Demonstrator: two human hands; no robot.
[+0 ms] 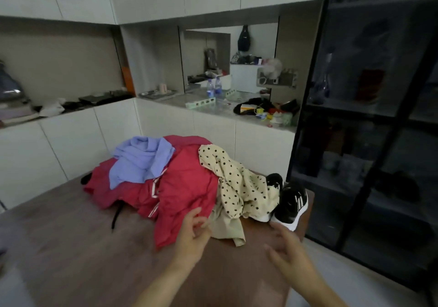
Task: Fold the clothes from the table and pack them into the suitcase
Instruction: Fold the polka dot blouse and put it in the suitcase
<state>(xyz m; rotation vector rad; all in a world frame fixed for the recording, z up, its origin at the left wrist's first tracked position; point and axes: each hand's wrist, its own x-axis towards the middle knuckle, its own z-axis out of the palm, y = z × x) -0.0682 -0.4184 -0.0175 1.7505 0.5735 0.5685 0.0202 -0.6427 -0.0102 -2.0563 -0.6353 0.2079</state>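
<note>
- Hovering at the edge of the red cloth (pixel 184 188), the left hand (pixel 192 234) has loose, bent fingers
- Right hand (pixel 286 249) fingers are spread wide, with a black shoe (pixel 290 206) just past them

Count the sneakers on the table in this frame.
2. The front black sneaker, with white stripes, stands at the right edge of the table. The rear black sneaker is just behind it, partly covered by the polka-dot garment. More could be hidden under the clothes.
</note>
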